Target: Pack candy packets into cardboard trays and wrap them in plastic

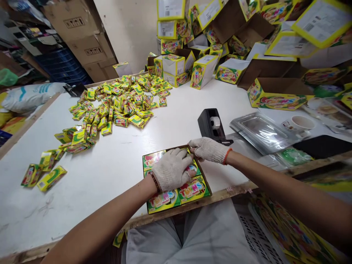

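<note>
Packs (192, 189) in tray (205, 179), apparently full

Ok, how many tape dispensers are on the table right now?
1. The black tape dispenser stands on the white table, just beyond the right hand. The pile of boxes at the far right could hide another.
</note>
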Action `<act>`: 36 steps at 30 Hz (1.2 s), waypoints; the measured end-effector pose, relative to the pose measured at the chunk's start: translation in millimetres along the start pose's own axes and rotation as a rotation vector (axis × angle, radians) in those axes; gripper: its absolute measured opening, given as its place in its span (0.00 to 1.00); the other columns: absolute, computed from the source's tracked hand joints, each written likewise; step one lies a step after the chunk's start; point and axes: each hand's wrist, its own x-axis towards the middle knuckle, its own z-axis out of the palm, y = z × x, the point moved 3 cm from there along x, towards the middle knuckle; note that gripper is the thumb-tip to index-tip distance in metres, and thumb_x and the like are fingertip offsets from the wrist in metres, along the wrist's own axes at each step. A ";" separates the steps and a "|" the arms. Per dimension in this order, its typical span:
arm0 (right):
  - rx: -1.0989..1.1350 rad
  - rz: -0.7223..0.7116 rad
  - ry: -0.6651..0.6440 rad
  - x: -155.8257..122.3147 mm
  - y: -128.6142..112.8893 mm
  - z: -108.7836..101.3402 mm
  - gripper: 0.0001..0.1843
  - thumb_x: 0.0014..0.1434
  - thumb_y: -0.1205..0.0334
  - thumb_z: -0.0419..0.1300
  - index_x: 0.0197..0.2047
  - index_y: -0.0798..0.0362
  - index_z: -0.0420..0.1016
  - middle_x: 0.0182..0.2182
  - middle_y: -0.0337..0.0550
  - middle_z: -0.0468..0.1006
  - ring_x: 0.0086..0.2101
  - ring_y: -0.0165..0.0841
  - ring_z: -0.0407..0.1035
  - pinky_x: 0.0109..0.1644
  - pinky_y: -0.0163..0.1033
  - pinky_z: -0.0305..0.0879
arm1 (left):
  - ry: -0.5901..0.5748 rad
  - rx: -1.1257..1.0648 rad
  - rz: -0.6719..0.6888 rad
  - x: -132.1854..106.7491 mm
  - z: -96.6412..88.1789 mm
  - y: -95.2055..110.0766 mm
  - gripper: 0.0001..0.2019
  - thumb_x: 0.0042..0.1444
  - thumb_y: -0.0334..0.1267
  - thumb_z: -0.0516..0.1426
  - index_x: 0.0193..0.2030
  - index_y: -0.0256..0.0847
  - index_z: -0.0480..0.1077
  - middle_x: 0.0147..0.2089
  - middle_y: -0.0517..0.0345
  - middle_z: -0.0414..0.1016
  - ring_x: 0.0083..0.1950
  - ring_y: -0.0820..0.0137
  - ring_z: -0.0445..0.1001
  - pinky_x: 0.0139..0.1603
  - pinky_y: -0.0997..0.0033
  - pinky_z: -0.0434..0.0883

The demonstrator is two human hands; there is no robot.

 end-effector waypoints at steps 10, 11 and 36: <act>-0.336 -0.172 0.190 85.8 -47.5 -42.0 0.23 0.63 0.67 0.54 0.61 0.57 0.73 0.51 0.51 0.81 0.49 0.39 0.76 0.50 0.34 0.68 | -0.149 -0.146 -0.019 12.0 -25.7 -16.3 0.25 0.62 0.60 0.52 0.45 0.39 0.77 0.46 0.49 0.79 0.47 0.58 0.76 0.50 0.59 0.71; -0.331 -0.177 0.201 101.8 -53.2 -40.0 0.25 0.63 0.67 0.55 0.63 0.57 0.70 0.54 0.51 0.79 0.50 0.38 0.75 0.52 0.34 0.67 | -0.092 -0.187 -0.083 13.5 -30.2 -34.7 0.20 0.65 0.54 0.51 0.41 0.41 0.77 0.41 0.52 0.80 0.44 0.61 0.76 0.47 0.62 0.71; -0.726 -0.530 -0.051 166.3 -126.1 31.8 0.31 0.55 0.51 0.65 0.62 0.41 0.66 0.57 0.52 0.66 0.40 0.42 0.76 0.38 0.40 0.66 | -0.011 0.170 -0.550 -74.1 43.0 -186.4 0.16 0.59 0.43 0.57 0.51 0.38 0.71 0.49 0.43 0.74 0.48 0.53 0.73 0.49 0.54 0.68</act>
